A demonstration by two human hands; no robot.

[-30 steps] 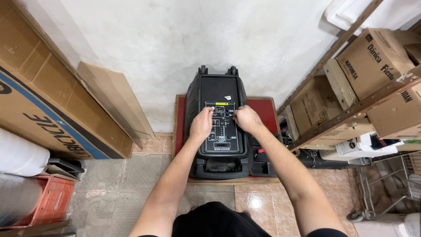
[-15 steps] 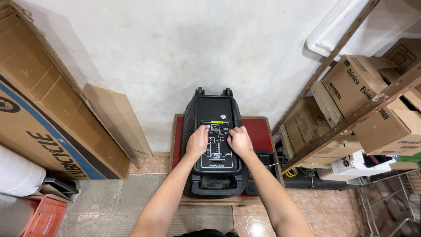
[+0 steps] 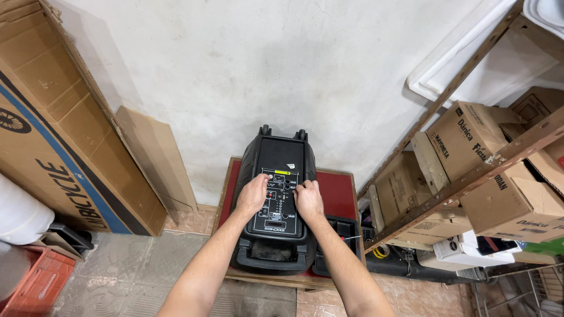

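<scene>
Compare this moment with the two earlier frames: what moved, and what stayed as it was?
The camera tipped upward and back, so the black speaker now sits lower in view and more wall shows. The left hand and right hand drew a little closer together on the control panel. Nothing was picked up or let go. The speaker stays on its red-topped stand.

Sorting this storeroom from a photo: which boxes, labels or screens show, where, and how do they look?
Big flat cardboard box: leaning left, brown with blue stripe.
Cardboard boxes: right metal shelves, brown, dark print.
Yellow label: speaker top, small strip.
Speaker display: between both hands, small dark rectangle.
</scene>
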